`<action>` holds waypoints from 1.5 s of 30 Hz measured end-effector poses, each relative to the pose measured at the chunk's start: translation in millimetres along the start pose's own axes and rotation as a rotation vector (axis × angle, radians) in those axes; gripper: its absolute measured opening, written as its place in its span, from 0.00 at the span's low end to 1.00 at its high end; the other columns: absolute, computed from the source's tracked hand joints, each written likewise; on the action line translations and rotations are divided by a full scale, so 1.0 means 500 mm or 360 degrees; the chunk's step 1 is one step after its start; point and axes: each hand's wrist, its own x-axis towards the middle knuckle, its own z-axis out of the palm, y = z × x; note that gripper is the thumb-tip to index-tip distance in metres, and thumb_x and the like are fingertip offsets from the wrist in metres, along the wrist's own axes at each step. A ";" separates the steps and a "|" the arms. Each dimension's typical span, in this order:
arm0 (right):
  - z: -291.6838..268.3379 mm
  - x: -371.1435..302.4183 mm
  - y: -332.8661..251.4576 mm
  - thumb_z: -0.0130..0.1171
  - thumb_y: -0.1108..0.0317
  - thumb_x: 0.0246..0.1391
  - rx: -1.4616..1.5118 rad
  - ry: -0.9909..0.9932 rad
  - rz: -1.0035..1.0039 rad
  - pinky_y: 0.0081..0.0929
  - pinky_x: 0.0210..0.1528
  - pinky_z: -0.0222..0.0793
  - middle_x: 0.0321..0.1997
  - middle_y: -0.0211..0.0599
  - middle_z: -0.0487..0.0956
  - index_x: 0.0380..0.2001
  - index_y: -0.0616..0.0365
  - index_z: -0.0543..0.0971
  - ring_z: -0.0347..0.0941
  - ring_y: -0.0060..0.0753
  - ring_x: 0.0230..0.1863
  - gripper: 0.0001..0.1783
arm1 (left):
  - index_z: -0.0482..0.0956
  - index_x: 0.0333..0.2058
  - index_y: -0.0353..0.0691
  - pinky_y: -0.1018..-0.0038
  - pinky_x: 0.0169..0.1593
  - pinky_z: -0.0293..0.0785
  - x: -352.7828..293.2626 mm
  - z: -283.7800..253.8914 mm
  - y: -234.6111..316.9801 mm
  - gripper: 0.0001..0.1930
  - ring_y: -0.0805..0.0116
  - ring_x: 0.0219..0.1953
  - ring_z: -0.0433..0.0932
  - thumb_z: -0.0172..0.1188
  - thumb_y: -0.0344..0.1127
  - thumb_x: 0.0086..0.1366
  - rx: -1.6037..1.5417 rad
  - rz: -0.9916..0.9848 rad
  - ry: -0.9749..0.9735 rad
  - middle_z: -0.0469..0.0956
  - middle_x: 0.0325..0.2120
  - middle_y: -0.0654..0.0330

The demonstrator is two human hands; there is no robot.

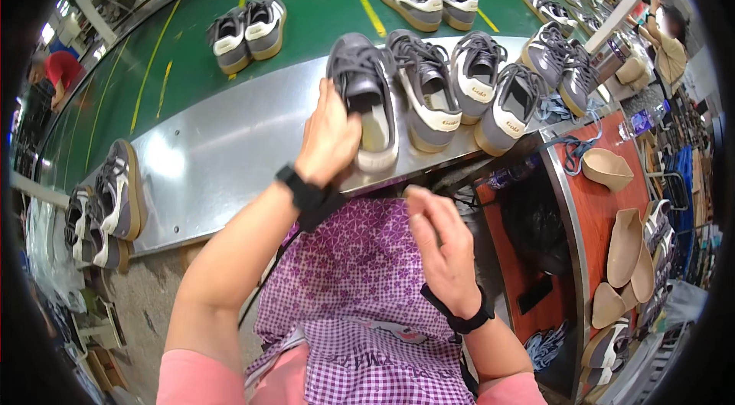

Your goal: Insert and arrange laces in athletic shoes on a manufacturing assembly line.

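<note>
Right now the left hand [328, 137] is wrapped around the side of a grey sneaker [366, 102], fingers curled over its edge near the opening, so the grip is closed on the shoe. The sneaker rests at the front edge of the steel shelf [222, 152], first in a row with more grey sneakers [459, 91] to its right, and it sits just beside the nearest of them without clearly touching.

The right hand [442, 240] hangs lower, in front of the purple patterned apron [360, 275]. Its fingers are pinched loosely together near the thumb; something thin and dark seems to run from them (a lace or cord, I think, though it is too fine to be sure), so I cannot tell whether it truly holds anything.

To handle the shoe well, my judgement is that the left hand should keep its hold at the middle of the shoe, where the weight balances, and lift it straight off the shelf so it does not knock its neighbour.

The sneaker's long axis runs almost straight away from the person, tilted slightly left at the far end. Its toe points away, toward the green conveyor belt [191, 60], and its white heel end faces the person, sole down.
</note>
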 end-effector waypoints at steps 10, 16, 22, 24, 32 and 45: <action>0.149 -0.119 -0.007 0.59 0.71 0.43 -0.0032 -0.0660 -0.0036 0.45 0.35 0.72 0.37 0.61 0.75 0.55 0.68 0.64 0.74 0.63 0.33 0.34 | 0.43 0.66 0.28 0.58 0.61 0.65 -0.486 -0.198 0.099 0.43 0.33 0.62 0.60 0.58 0.25 0.56 0.0122 -0.0156 -0.0294 0.47 0.65 0.32; 0.150 -0.197 -0.011 0.58 0.74 0.44 -0.0027 -0.1029 0.0096 0.46 0.36 0.72 0.34 0.60 0.75 0.51 0.69 0.66 0.75 0.63 0.34 0.29 | 0.42 0.66 0.27 0.58 0.62 0.65 -0.596 -0.221 0.103 0.45 0.33 0.63 0.58 0.61 0.27 0.55 -0.0004 -0.0456 -0.0566 0.43 0.66 0.32; 0.149 -0.189 -0.010 0.61 0.73 0.48 -0.0108 -0.1156 0.0290 0.42 0.42 0.75 0.41 0.57 0.78 0.58 0.66 0.63 0.78 0.56 0.43 0.34 | 0.61 0.57 0.27 0.60 0.57 0.70 -0.579 -0.244 0.104 0.40 0.41 0.59 0.66 0.69 0.32 0.46 -0.0080 -0.0532 -0.0476 0.63 0.60 0.42; 0.130 -0.172 -0.007 0.62 0.69 0.49 0.0047 -0.1207 0.0286 0.42 0.43 0.74 0.42 0.58 0.77 0.59 0.67 0.63 0.77 0.57 0.41 0.34 | 0.66 0.54 0.29 0.61 0.53 0.71 -0.572 -0.256 0.107 0.37 0.47 0.53 0.70 0.70 0.33 0.44 0.0236 -0.0214 -0.0275 0.67 0.56 0.46; 0.158 -0.060 -0.038 0.60 0.72 0.52 -0.0227 -0.0806 -0.0170 0.36 0.51 0.68 0.53 0.48 0.72 0.46 0.66 0.74 0.70 0.46 0.51 0.17 | 0.79 0.37 0.36 0.77 0.38 0.70 -0.537 -0.224 0.131 0.14 0.70 0.35 0.76 0.56 0.35 0.51 0.0633 0.0775 -0.0266 0.77 0.32 0.59; 0.116 -0.070 -0.085 0.64 0.72 0.49 -0.0210 -0.0916 0.0158 0.31 0.26 0.73 0.30 0.38 0.76 0.37 0.58 0.76 0.77 0.37 0.26 0.11 | 0.82 0.33 0.40 0.71 0.40 0.73 -0.456 -0.305 0.076 0.10 0.62 0.35 0.78 0.66 0.35 0.52 0.0068 0.0316 -0.0338 0.80 0.34 0.60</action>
